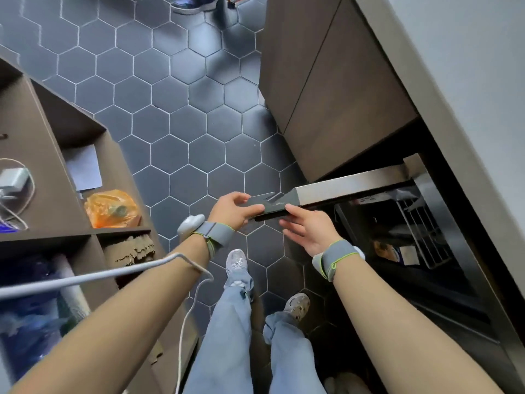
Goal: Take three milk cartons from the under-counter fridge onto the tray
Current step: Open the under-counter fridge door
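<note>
Dark hexagon-tiled floor; fridge at right of frame, its door swung open. Left hand grips the door's edge; right hand spread open, fingertips touching it. Cartons not discernible inside.

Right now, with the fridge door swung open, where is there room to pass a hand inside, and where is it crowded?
The dark gap between the open fridge door and the wire rack looks passable. Lower down, packaged items crowd the space beside the rack. Both hands are at the door's edge: left hand gripping it, right hand open beneath. No tray is visible.
</note>
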Motion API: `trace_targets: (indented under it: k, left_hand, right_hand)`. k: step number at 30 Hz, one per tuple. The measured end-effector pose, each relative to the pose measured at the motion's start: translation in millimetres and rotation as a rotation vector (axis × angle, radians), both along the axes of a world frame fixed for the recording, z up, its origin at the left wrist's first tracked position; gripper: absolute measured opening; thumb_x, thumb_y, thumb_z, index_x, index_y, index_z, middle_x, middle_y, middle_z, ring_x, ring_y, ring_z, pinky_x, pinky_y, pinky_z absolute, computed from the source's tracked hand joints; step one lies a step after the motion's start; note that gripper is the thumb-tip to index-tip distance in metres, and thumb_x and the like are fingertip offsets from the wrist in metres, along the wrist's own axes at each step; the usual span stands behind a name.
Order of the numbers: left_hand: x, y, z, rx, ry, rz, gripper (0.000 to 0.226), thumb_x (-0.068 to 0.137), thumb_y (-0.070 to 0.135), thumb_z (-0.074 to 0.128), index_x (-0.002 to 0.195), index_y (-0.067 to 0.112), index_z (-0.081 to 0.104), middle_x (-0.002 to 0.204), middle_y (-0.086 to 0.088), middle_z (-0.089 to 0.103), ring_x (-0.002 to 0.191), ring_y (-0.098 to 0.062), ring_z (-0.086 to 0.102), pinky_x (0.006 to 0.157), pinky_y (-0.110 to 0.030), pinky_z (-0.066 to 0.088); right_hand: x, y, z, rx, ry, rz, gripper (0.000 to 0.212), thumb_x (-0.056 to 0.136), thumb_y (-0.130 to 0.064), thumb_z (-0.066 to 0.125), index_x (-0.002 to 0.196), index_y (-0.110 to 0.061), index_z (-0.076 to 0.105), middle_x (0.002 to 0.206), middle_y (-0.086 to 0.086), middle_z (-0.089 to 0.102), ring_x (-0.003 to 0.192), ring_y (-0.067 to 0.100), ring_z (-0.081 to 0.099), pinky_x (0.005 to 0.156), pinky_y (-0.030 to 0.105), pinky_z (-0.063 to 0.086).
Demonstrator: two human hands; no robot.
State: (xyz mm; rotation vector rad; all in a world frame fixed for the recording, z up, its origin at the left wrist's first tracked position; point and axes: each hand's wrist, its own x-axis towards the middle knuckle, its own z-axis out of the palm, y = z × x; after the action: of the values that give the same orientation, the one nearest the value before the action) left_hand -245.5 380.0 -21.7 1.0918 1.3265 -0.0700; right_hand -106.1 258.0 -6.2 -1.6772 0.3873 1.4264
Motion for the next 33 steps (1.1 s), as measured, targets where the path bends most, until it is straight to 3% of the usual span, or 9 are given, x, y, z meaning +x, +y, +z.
trace_targets:
  k: [4, 9, 13, 20, 24, 29, 33]
  left_hand:
    - [21, 53, 0, 0.005, -0.026, -0.010, 0.046, 0.082, 0.018, 0.079, 0.123, 0.006, 0.062, 0.111, -0.004, 0.060, 0.097, -0.021, 0.060, 0.095, -0.047, 0.056]
    - [44, 103, 6, -0.026, -0.075, -0.098, 0.041, 0.090, 0.022, 0.070, 0.128, 0.011, 0.059, 0.118, -0.002, 0.064, 0.097, -0.020, 0.063, 0.078, -0.037, 0.055]
    - [54, 127, 6, -0.010, -0.102, -0.119, 0.043, 0.091, 0.025, 0.068, 0.131, 0.013, 0.059, 0.131, -0.004, 0.065, 0.096, -0.019, 0.065, 0.089, -0.040, 0.055]
    - [64, 139, 4, -0.019, -0.157, -0.151, 0.040, 0.092, 0.029, 0.065, 0.131, 0.020, 0.059, 0.131, 0.000, 0.064, 0.098, -0.017, 0.068, 0.084, -0.034, 0.053]
    - [67, 139, 3, -0.019, -0.164, -0.158, 0.041, 0.093, 0.029, 0.063, 0.132, 0.019, 0.058, 0.131, 0.000, 0.064, 0.096, -0.017, 0.067, 0.080, -0.031, 0.053]
    - [69, 137, 3, -0.002, -0.166, -0.168, 0.041, 0.094, 0.030, 0.062, 0.133, 0.019, 0.058, 0.130, 0.000, 0.065, 0.097, -0.017, 0.067, 0.086, -0.036, 0.054]
    - [73, 135, 5, 0.010, -0.184, -0.156, 0.044, 0.094, 0.029, 0.062, 0.136, 0.018, 0.056, 0.128, 0.000, 0.065, 0.095, -0.018, 0.067, 0.077, -0.031, 0.053]
  right_hand:
    - [11, 45, -8, 0.000, 0.048, -0.095, 0.012, 0.091, -0.021, 0.072, 0.100, -0.015, 0.065, 0.090, 0.004, 0.072, 0.079, 0.017, 0.070, 0.074, 0.033, 0.057]
    - [28, 90, -10, 0.009, 0.054, -0.195, 0.010, 0.092, -0.025, 0.071, 0.096, -0.020, 0.064, 0.086, 0.001, 0.073, 0.082, 0.015, 0.071, 0.073, 0.033, 0.054]
    - [42, 119, -10, 0.011, 0.040, -0.226, 0.011, 0.091, -0.029, 0.072, 0.093, -0.022, 0.063, 0.092, 0.000, 0.070, 0.085, 0.014, 0.070, 0.077, 0.033, 0.052]
    - [59, 144, -11, 0.016, 0.044, -0.282, 0.021, 0.090, -0.032, 0.073, 0.104, -0.024, 0.059, 0.101, 0.000, 0.069, 0.089, 0.013, 0.069, 0.082, 0.033, 0.049]
    - [62, 147, -12, 0.012, 0.038, -0.300, 0.019, 0.089, -0.032, 0.074, 0.100, -0.024, 0.060, 0.104, 0.000, 0.070, 0.091, 0.014, 0.069, 0.087, 0.035, 0.049]
    - [62, 146, -12, -0.002, 0.016, -0.305, 0.022, 0.088, -0.034, 0.075, 0.103, -0.023, 0.062, 0.105, 0.001, 0.073, 0.095, 0.016, 0.070, 0.096, 0.038, 0.049]
    - [60, 143, -10, -0.009, -0.013, -0.298, 0.021, 0.088, -0.035, 0.075, 0.100, -0.024, 0.061, 0.104, 0.003, 0.074, 0.096, 0.018, 0.072, 0.094, 0.037, 0.051]
